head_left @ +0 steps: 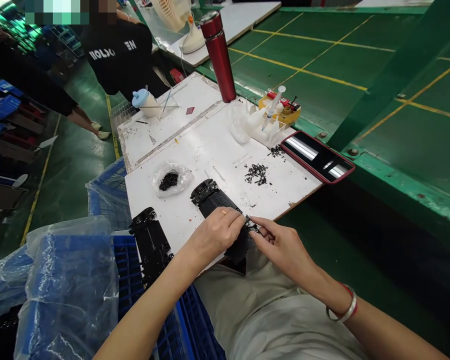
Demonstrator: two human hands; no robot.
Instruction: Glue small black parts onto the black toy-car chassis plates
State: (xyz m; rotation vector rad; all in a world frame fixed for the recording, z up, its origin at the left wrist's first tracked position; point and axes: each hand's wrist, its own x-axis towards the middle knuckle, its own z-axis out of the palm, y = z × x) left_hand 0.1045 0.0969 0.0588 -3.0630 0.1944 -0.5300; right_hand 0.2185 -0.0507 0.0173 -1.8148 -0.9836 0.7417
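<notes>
At six o'clock, by the white table's [206, 150] near edge, lies a long black chassis [215, 200]. The left hand's [218, 230] fingers bend over it, their hold hidden; the right hand's [287, 245] thumb and forefinger grasp its two-o'clock edge. It looks light, stiff, perhaps fragile around its fittings; the long sides seem the safest hold.

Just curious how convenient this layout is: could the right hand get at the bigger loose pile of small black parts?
Probably yes: nothing seems to stand between the right hand and that loose pile on the white tabletop, though the hand is occupied at the black chassis-like part.
</notes>
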